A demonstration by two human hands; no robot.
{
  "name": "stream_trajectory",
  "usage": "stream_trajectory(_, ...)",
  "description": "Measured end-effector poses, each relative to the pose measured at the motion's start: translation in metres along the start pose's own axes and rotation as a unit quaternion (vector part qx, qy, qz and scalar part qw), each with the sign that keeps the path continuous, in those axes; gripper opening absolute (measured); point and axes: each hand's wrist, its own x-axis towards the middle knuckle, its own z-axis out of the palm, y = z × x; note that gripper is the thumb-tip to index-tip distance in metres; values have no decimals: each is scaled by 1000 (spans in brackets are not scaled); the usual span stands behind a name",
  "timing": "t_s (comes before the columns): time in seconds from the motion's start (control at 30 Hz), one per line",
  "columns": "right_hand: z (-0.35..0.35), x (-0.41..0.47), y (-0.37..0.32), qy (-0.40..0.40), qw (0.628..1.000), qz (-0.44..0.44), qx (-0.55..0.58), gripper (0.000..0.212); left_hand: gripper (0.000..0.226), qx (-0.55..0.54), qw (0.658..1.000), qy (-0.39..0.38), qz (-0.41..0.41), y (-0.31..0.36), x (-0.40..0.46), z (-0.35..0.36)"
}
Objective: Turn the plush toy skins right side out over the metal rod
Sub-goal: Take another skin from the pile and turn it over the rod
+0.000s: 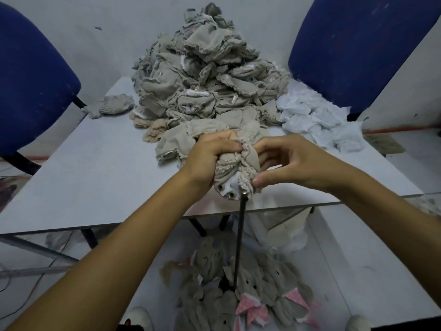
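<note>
A beige plush toy skin is bunched on top of the dark metal rod, which rises from the floor up to the table's front edge. My left hand grips the skin from the left with curled fingers. My right hand pinches the skin's right side between thumb and fingers. A white face patch with dark eyes shows at the skin's lower end, just above the rod.
A tall pile of inside-out beige skins lies on the white table, with white fabric pieces at its right. Turned plush skins with pink ears lie on the floor round the rod's base. Blue chairs flank the table.
</note>
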Motion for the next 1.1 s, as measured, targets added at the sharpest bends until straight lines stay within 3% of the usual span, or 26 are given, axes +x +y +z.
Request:
stream_trajectory(0.13,6,1,15,118,991,-18,-54,11,42,19,999,7,-33,-2,9,6)
stream_trajectory(0.33,17,7,33,324,943,-17,-72,28,36,96,994,57,-18,-11,12,26)
stream_trajectory(0.53,12,13,52,443,889,93,-68,31,29,252,967,-19,8,-21,6,33)
stream_trajectory(0.67,20,23,57,417,892,174,-13,28,27,279,960,4,-1,-24,8,25)
stream_trajectory(0.77,27,27,48,355,904,161,176,13,14,254,967,21,-23,-21,13,13)
stream_trajectory(0.87,25,21,38,233,908,134,321,2,16,248,966,64,-25,-18,21,-4)
stream_trajectory(0.93,25,16,39,176,949,115,237,14,16,244,965,94,-17,-22,22,-6)
stream_trajectory(1.0,26,8,44,174,977,117,40,23,19,250,961,114,-21,-33,20,1)
stream_trajectory(1.1,20,2,50,215,960,108,-141,18,29,196,967,140,-80,-48,20,11)
